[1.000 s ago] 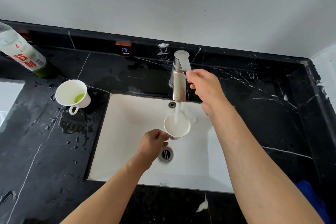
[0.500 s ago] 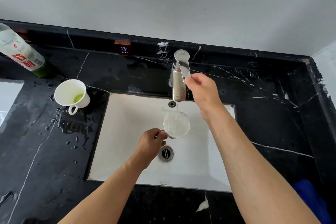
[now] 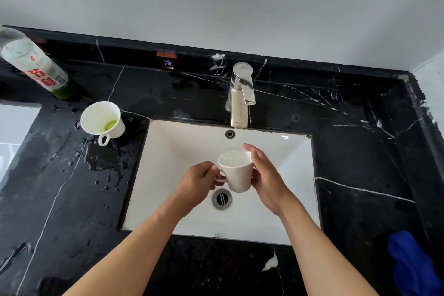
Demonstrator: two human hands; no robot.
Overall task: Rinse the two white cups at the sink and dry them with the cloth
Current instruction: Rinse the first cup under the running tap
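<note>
So both hands are on one white cup [image 3: 236, 172] mid-frame, held over the sink [image 3: 182, 151] above the drain [image 3: 222, 199]. Left hand [image 3: 200, 181] pinches its handle, right hand [image 3: 265, 175] cups the side. Other cup [image 3: 102, 122], green dregs inside, sits on the wet black table [image 3: 72, 199] upper left. Blue cloth [image 3: 413, 264] lies lower right.

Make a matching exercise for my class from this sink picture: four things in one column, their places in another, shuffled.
Things:
1. white cup with green liquid
2. white cup holding water
3. blue cloth
4. silver metal tap

Places:
A. held over the white sink basin by left hand and right hand
B. counter, right of basin
C. behind the basin
D. wet counter, left of basin

Pairs: 1-D, 2-A, 3-B, 4-C
</note>
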